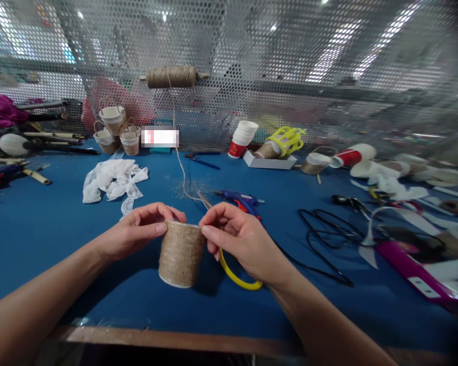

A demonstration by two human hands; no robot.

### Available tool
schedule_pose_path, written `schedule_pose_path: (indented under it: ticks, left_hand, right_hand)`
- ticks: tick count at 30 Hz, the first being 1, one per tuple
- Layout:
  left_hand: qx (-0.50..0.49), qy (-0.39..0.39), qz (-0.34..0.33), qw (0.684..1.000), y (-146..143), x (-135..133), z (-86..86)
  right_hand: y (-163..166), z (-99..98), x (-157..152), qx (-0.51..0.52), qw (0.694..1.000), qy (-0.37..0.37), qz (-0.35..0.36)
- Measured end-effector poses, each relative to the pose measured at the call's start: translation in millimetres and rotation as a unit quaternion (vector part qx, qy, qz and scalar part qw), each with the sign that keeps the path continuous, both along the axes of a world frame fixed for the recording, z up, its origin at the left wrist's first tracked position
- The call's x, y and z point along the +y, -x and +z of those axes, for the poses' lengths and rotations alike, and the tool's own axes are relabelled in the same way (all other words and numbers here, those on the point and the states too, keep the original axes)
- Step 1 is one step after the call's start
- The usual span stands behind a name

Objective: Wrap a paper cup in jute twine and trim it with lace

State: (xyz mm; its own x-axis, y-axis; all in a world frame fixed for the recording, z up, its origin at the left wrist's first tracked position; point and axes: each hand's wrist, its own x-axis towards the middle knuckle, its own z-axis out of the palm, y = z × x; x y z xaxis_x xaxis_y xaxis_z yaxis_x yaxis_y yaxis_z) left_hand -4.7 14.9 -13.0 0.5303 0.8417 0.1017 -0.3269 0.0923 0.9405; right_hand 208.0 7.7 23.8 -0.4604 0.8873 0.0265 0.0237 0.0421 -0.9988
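A cup wrapped in jute twine (180, 252) hangs above the blue table (41, 229) between both hands. My left hand (137, 231) grips the cup's rim from the left with thumb and fingers. My right hand (238, 239) pinches the rim on the right. Yellow-handled scissors (238, 277) hang from its fingers, their blades pointing up past the cup. A strand of twine (177, 147) runs from the cup up to a twine spool (171, 77) mounted on the perforated screen.
A blue glue gun (241, 199) with a black cord (320, 239) lies behind my right hand. White lace cloth (112, 180) lies at the left. Small twine baskets (114, 129), stacked paper cups (242, 137), a white tray (269, 161) and black scissors (349, 202) stand further back and right.
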Motion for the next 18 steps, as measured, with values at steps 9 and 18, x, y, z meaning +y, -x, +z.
schedule_pose_path:
  ticks: [9, 18]
  left_hand:
    - [0.092, -0.053, 0.093, 0.990, -3, 3, -1.7]
    - [0.133, 0.035, 0.074, 0.988, -14, -4, -2.1]
  right_hand:
    - [2, -5.2, 0, -0.073, 0.992, -0.098, -0.043]
    - [4, -14.1, -1, -0.117, 0.971, -0.196, -0.069]
